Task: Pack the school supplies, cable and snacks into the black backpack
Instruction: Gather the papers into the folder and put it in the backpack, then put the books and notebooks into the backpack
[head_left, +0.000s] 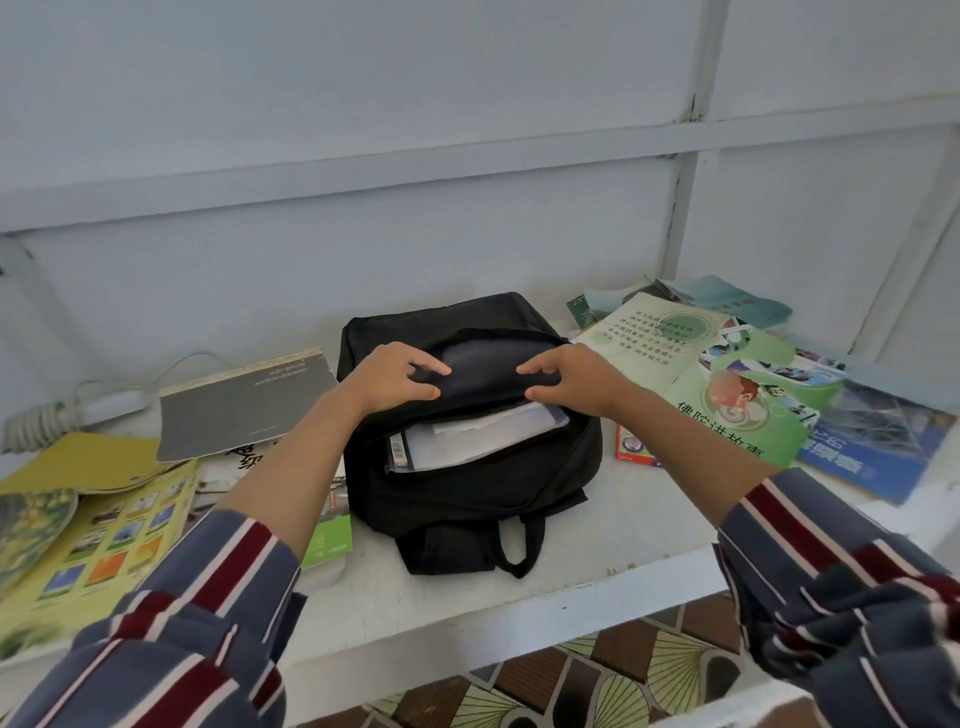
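Shelf (634, 525) bears backpack (467, 499), top toward person.

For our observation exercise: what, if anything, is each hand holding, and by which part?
The left hand and the right hand both grip the black backpack by the top flap of its open mouth.

Pale blue panelled wall (467, 104), white shelf (623, 519), patterned floor tiles (623, 675).

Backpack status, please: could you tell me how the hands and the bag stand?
Left hand and right hand both pinch the black backpack flap. Bag unzipped, papers inside. White cable lies unpacked at far left. Nothing blocks the opening.
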